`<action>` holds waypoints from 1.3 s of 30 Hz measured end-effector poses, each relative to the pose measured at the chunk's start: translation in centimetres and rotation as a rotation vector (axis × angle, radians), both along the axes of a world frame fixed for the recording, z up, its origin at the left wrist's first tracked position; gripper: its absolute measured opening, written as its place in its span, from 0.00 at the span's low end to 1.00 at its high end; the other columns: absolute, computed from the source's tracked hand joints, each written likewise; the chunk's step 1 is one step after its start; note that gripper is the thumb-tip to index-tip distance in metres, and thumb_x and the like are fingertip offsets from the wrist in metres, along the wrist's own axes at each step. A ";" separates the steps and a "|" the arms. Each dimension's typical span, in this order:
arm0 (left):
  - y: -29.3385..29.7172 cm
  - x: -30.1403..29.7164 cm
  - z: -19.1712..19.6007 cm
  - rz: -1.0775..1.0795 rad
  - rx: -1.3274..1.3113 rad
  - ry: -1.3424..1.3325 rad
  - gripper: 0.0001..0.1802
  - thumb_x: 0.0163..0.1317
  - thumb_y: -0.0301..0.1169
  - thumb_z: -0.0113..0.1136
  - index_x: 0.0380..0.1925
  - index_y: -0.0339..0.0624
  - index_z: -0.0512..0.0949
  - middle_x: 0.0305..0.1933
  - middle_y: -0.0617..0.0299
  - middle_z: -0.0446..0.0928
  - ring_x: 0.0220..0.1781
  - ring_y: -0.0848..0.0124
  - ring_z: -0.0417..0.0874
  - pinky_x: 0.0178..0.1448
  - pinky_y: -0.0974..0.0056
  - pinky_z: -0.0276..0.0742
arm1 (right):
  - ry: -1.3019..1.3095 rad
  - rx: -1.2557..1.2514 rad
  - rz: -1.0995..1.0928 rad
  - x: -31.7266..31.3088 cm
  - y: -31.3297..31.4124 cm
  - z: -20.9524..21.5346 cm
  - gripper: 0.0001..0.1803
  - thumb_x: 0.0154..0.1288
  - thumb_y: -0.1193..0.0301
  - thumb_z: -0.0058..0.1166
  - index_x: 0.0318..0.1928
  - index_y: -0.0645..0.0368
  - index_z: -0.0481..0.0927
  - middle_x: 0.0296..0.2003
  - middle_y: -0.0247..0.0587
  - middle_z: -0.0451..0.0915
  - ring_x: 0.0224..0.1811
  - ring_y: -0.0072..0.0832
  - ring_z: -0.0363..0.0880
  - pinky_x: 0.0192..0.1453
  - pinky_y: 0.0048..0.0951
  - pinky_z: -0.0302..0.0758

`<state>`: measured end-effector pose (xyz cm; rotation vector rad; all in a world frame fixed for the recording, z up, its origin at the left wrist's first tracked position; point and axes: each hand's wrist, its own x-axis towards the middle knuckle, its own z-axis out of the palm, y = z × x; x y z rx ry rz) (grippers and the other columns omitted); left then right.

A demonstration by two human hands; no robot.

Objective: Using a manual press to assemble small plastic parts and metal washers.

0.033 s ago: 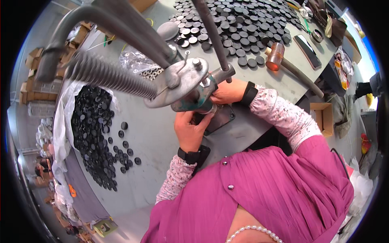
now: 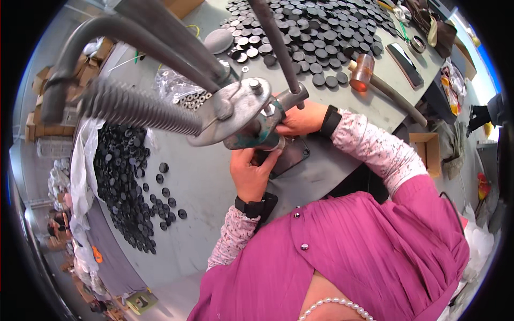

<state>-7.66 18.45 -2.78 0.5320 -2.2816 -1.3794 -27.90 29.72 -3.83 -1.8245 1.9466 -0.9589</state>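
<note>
A hand press (image 2: 235, 112) with a grey lever plate, a long steel handle and a coiled spring stands in front of me. Below its ram, my left hand (image 2: 249, 174) is closed, with thumb and fingers drawn together at the press base (image 2: 292, 159). From the other side my right hand (image 2: 304, 117) reaches in with bent fingers, close behind the ram. The press head covers part of both hands' fingertips, so whatever they hold is hidden.
Loose black round caps (image 2: 120, 176) lie left, partly on white sheeting. More dark discs (image 2: 321, 40) cover the table's far side. A mallet (image 2: 363, 72) and a phone (image 2: 405, 65) lie at the right. Small metal rings (image 2: 193, 100) sit beside a clear bag behind the press.
The press and table items appear shifted slightly left in the picture. Both hands stay in nearly the same place at the press.
</note>
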 end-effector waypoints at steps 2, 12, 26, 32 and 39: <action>0.2 0.3 -0.2 0.012 0.023 0.063 0.17 0.51 0.30 0.80 0.41 0.40 0.87 0.40 0.64 0.76 0.32 0.73 0.75 0.34 0.67 0.70 | 0.169 -0.231 -0.024 -1.8 1.3 -0.4 0.18 0.70 0.65 0.60 0.58 0.51 0.81 0.55 0.47 0.81 0.58 0.47 0.79 0.61 0.41 0.78; -0.9 -1.7 -2.2 -0.033 -0.205 0.186 0.20 0.46 0.32 0.81 0.37 0.36 0.84 0.44 0.52 0.77 0.47 0.52 0.78 0.50 0.54 0.75 | -0.273 -0.595 -0.506 -6.2 4.4 11.1 0.13 0.77 0.70 0.55 0.54 0.62 0.84 0.43 0.32 0.85 0.46 0.20 0.80 0.50 0.25 0.77; -1.5 -1.5 -2.8 -0.025 -0.148 0.260 0.18 0.45 0.29 0.80 0.36 0.36 0.86 0.46 0.59 0.78 0.48 0.61 0.80 0.53 0.59 0.78 | -0.080 -0.401 -0.657 3.9 -1.8 28.1 0.24 0.79 0.55 0.51 0.51 0.68 0.81 0.27 0.40 0.82 0.09 0.14 0.62 0.11 0.15 0.58; -1.7 -1.3 -3.4 -0.011 -0.100 0.274 0.22 0.45 0.33 0.81 0.40 0.37 0.85 0.47 0.59 0.78 0.49 0.61 0.80 0.53 0.61 0.77 | 0.080 -0.476 -0.441 5.1 5.2 25.6 0.19 0.72 0.61 0.61 0.49 0.67 0.84 0.32 0.41 0.83 0.24 0.21 0.74 0.31 0.24 0.72; -9.7 3.7 -0.8 0.180 -0.139 0.131 0.35 0.52 0.38 0.79 0.61 0.45 0.79 0.55 0.57 0.80 0.56 0.64 0.80 0.55 0.60 0.77 | -0.213 -0.049 -0.094 11.4 15.1 12.0 0.10 0.54 0.71 0.69 0.28 0.63 0.80 0.29 0.44 0.82 0.31 0.35 0.84 0.36 0.33 0.83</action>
